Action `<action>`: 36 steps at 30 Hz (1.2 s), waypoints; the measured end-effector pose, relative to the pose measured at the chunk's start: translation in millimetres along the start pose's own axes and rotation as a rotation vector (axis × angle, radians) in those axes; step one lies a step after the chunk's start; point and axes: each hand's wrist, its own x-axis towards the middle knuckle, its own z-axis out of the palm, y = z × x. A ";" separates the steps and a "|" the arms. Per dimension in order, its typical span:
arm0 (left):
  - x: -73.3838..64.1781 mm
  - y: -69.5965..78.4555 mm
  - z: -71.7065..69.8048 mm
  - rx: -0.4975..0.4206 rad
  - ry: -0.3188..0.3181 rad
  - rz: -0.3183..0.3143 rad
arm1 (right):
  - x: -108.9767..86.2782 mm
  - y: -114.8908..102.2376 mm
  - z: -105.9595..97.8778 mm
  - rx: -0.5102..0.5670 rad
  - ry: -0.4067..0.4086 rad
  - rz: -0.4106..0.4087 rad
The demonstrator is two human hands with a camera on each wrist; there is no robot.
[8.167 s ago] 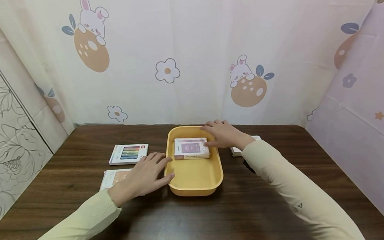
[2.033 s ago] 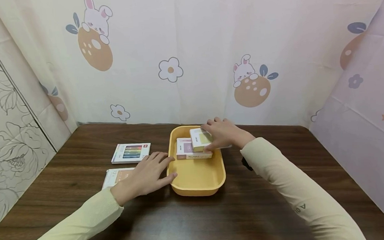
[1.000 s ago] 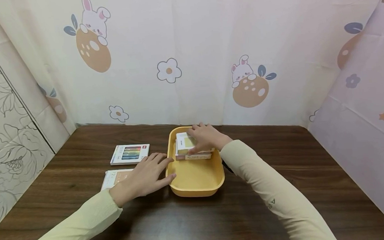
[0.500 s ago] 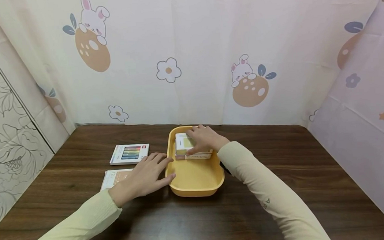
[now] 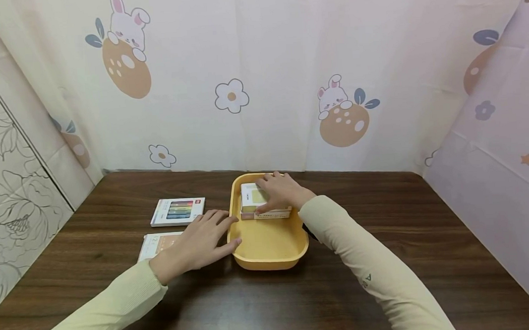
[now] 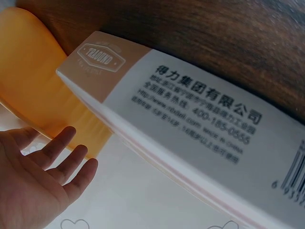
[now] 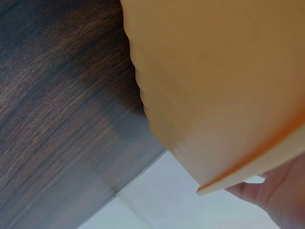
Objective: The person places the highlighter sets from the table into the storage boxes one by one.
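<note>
Just changed: the white cardboard box with a yellow-green label has settled lower, onto the white-and-purple cardboard box, inside the yellow rounded plastic tray. Your right hand holds this upper box, thumb at its near edge, fingers over the far one. Judged from this, the layer is about seated; two boxes are in the tray and two outside.

Your left hand has fingers spread wide, holding nothing, at the tray's left rim; contact cannot be told. Beside it on the table lie the white box with a window of coloured sticks and the white-and-orange box, partly hidden by your hand.

Versus two seconds ago: the upper box sat higher and further right; your left hand is unchanged.
</note>
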 end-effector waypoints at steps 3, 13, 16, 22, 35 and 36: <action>-0.2 -0.1 0.0 0.001 0.000 -0.001 | -0.5 -0.1 -0.5 0.008 -0.003 0.002; -0.1 -1.0 2.6 -0.007 -0.006 -0.007 | -10.7 -1.4 -10.0 0.065 -0.003 0.022; -0.1 -0.9 2.4 -0.010 -0.015 -0.014 | -15.5 -0.3 -12.0 0.068 0.010 0.032; -0.1 -0.5 2.9 -0.012 0.006 -0.007 | -25.4 7.5 -11.8 0.065 0.066 0.032; -1.2 0.8 0.7 -0.014 -0.003 -0.008 | -59.7 19.4 -10.4 0.084 0.203 0.017; -1.2 0.8 0.6 -0.015 -0.004 -0.008 | -62.4 19.8 -10.1 0.084 0.211 0.017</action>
